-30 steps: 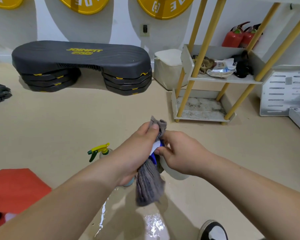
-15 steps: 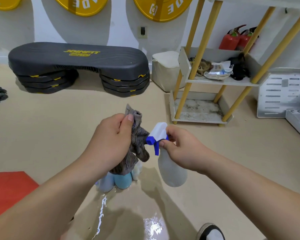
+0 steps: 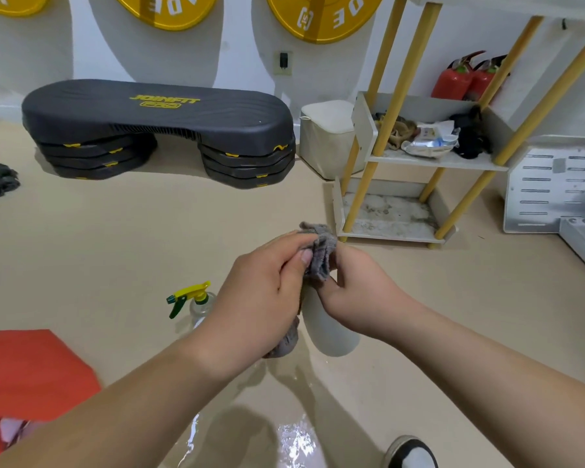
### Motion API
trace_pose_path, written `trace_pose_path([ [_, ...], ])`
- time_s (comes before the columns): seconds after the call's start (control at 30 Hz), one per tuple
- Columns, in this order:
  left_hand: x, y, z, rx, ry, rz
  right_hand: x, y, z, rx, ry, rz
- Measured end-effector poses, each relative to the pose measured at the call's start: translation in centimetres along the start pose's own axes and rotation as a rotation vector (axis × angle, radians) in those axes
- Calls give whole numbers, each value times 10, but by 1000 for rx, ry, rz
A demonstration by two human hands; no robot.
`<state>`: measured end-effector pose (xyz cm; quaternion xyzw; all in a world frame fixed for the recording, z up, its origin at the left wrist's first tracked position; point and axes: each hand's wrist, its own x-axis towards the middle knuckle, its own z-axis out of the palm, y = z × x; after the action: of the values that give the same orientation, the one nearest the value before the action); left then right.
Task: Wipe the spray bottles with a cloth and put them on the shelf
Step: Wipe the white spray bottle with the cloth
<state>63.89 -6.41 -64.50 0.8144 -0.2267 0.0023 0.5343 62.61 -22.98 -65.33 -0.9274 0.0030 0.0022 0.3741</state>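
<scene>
Cloth (image 3: 320, 255) back over right hand (image 3: 358, 292)'s bottle (image 3: 331, 332)

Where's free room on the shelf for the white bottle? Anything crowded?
Bottom tier: bare between the yellow posts, stained but free. Middle tier: crowded by packets, a black bundle and tan clutter; only its front strip is free. Floor before the step platform is bare too.
</scene>
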Motion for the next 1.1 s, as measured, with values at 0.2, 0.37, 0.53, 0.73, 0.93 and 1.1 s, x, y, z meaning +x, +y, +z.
trace_pose_path([
  [0.2, 4, -1, -2, -32, 106, -160, 5, 17, -13, 280, -42, 173],
  [0.37, 8, -8, -4, -193, 164, -309, 2, 17, -27, 605, -155, 201],
  [0.53, 6, 5, 1, -209, 152, -270, 6, 16, -30, 937, -138, 203],
  [0.73, 9, 10, -4, -137, 220, -174, 0, 24, -33, 1063, -260, 202],
  [0.93, -3, 16, 1, -33, 129, 136, 1, 23, -30, 1002, -288, 162],
  [1.1, -3, -10, 16, 256, 39, 345, 3, 11, -25, 964, -259, 119],
])
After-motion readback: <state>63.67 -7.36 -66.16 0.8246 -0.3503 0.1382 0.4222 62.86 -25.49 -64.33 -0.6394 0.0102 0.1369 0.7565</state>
